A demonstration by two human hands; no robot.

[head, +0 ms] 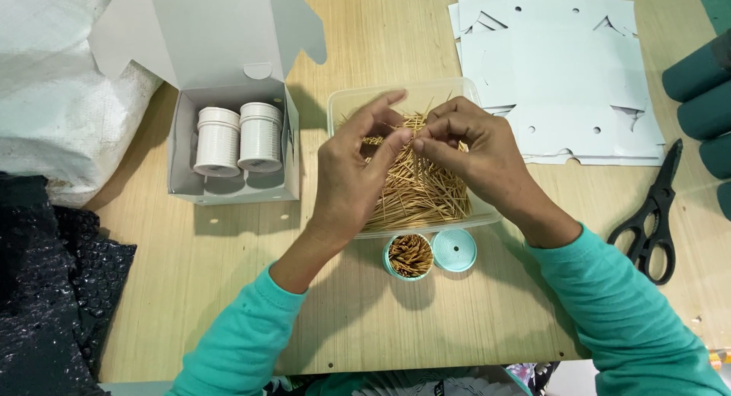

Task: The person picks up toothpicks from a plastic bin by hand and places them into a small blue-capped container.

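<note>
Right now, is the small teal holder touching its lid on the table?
Touching: the head view shows the teal holder and its lid rim against rim, no table visible between them.

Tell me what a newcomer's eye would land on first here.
At centre, the left hand and right hand meet fingertip to fingertip over a clear plastic tub heaped with thin wooden toothpicks. Just below stands a small teal round container packed with toothpicks, its teal lid alongside.
</note>
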